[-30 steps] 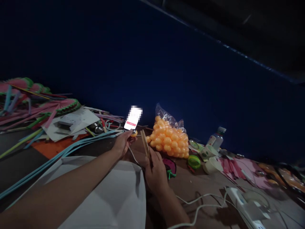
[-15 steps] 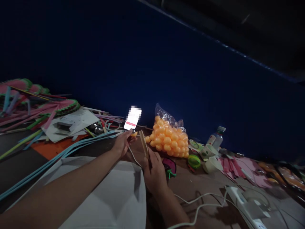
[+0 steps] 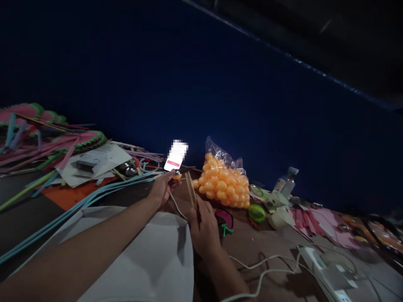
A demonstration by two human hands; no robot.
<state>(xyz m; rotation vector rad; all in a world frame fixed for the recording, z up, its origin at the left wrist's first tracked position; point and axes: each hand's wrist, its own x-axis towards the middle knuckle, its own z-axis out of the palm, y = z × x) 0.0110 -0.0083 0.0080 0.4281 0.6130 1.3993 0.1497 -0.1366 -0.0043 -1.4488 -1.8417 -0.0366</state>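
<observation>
Between the fingers of my left hand (image 3: 160,191) is a small capsule ball (image 3: 176,175), orange below and dark and shiny on top. Just beyond it a phone (image 3: 174,158) stands tilted with its screen lit, part of the screen blurred out. My right hand (image 3: 204,228) is closed around a flat, pale strip (image 3: 190,188) that looks wooden and points up and away; its lower end is hidden in the palm. To the right of the strip, a clear plastic bag (image 3: 223,183) full of small orange balls rests on the brown table (image 3: 252,247).
A white bag or sheet (image 3: 141,256) lies under my left forearm. Light blue tubes (image 3: 103,188) and pink-green watermelon fans (image 3: 82,140) fill the left. Rightward are a green striped ball (image 3: 256,213), paper cups (image 3: 281,218), a bottle (image 3: 288,182) and a power strip (image 3: 324,268) with white cables.
</observation>
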